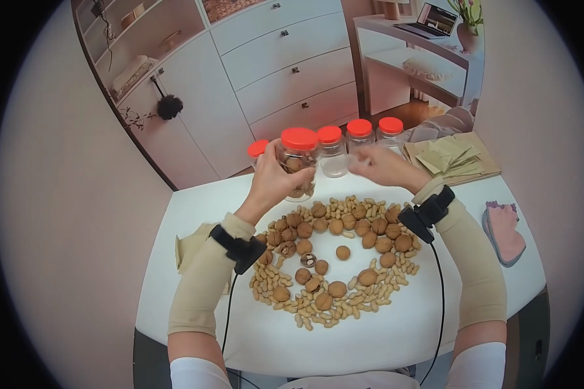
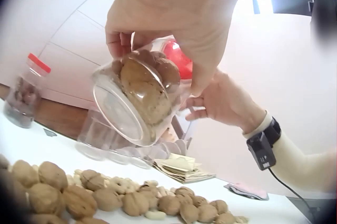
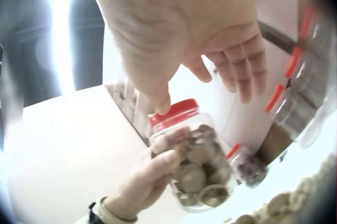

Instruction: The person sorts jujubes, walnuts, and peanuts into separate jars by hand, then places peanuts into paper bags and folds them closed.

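Jar of walnuts [image 1: 298, 161] is up off the bench [image 1: 156, 301], behind the ring of nuts [image 1: 324, 303] and just left of the spare jars [image 1: 334, 163], with my left hand [image 1: 271, 185] wrapped round its body and my right hand [image 1: 383, 165] released, fingers loose, holding nothing. I read the step as closing out a filled jar: red lid [image 1: 299, 139] is on, though I can't tell from these angles if it's fully seated. Next move calls for a right-hand snug-up on the lid while the left holds firm, then an upright set-down.
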Available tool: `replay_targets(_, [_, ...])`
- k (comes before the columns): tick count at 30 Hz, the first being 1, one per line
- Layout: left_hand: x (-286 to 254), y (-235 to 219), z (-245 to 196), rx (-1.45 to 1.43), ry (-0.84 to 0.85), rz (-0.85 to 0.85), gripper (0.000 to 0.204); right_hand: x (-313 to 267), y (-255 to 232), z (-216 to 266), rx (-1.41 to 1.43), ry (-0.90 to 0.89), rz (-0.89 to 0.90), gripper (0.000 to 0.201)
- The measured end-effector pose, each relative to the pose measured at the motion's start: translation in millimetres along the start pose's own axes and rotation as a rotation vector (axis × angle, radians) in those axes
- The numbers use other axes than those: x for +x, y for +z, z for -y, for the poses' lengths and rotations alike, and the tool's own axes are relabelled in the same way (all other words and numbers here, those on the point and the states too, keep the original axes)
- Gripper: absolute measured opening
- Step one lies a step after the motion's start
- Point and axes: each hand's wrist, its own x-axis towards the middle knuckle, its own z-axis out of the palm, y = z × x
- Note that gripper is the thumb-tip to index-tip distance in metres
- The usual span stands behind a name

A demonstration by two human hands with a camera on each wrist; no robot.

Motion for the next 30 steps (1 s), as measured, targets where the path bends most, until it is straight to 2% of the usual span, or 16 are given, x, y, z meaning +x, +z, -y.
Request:
replay_targets(1, [7,3,8,0.017,-0.022,-0.042,0.087,2,1,-13,-0.184,0.057,0.124,0.052])
replay_targets(3, [20,14,28,0.027,-0.023,-0.052,0.087,8,21,-49,-0.317,0.027,0.244,0.048])
replay_targets(5, [27,24,39,0.161,-0.085,-0.046,0.087,6,30,-47,-0.344,0.064,0.304,0.049])
replay_targets(9, [38,39,62,0.188,-0.149,-0.054,0.088,7,41,-36,-0.372,0.158,0.434,0.055])
replay_targets(10, [40,42,66,0.177,-0.171,-0.057,0.088,10,44,-35,-0.391,0.132,0.468,0.055])
replay_targets(12, [44,47,74,0.167,-0.201,-0.051,0.088,10,46,-34,-0.387,0.146,0.484,0.054])
replay_targets(15, [52,56,92,0.141,-0.149,-0.079,0.082,10,49,-34,-0.378,0.161,0.509,0.057])
replay_targets(17, [58,61,103,0.200,-0.032,-0.093,0.078,9,49,-32,-0.374,0.162,0.519,0.061])
replay_targets(19, [57,65,107,0.227,-0.069,-0.119,0.077,9,47,-28,-0.368,0.159,0.521,0.052])
replay_targets(21, [55,64,106,0.258,-0.107,-0.145,0.077,8,46,-25,-0.373,0.153,0.530,0.052])
replay_targets(24, [48,56,103,0.258,-0.135,-0.088,0.079,6,47,-21,-0.356,0.130,0.546,0.053])
replay_targets(26, [39,42,83,0.357,-0.355,0.082,0.074,5,51,-20,-0.333,0.114,0.554,0.054])
replay_targets(27, [33,34,77,0.358,-0.359,0.081,0.074,5,54,-20,-0.325,0.097,0.564,0.054])
replay_targets(29, [19,14,77,0.607,-0.420,0.357,0.062,4,57,-20,-0.316,0.072,0.578,0.055])
replay_targets(30, [9,6,83,0.608,-0.430,0.356,0.062,3,57,-21,-0.312,0.040,0.566,0.055])
